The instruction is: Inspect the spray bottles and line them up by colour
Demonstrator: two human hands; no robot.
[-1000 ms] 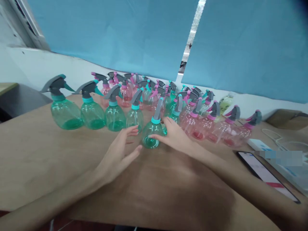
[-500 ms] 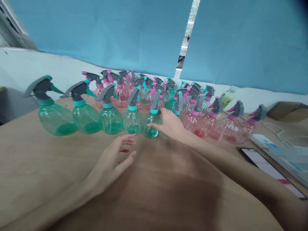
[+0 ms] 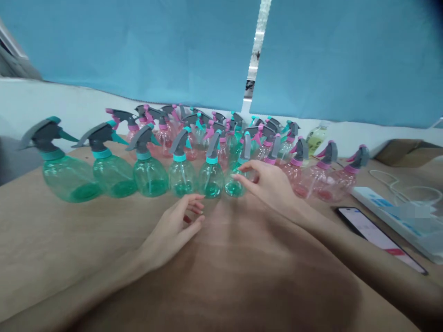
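Observation:
Several green spray bottles with grey and teal heads stand in a front row, from a large one [image 3: 69,177] at the left to one [image 3: 235,177] near the centre. My right hand [image 3: 272,186] is beside that central bottle, thumb and fingers apart, holding nothing; whether a fingertip touches the bottle is hard to tell. Pink bottles [image 3: 313,180] continue the row to the right. My left hand [image 3: 182,219] hovers over the table before the middle green bottles [image 3: 211,180], fingers loosely spread and nothing in them.
More pink and green bottles [image 3: 164,136] crowd behind the front row. On the right of the wooden table [image 3: 104,249] lie a phone [image 3: 377,235], a white-and-blue box [image 3: 391,216], a white cable [image 3: 398,189] and a brown object [image 3: 404,152]. A blue sheet [image 3: 138,50] hangs behind.
My right hand has moved right, from the fifth green bottle to beside the sixth, which now shows more fully. The view has shifted slightly; my left hand remains open before the row.

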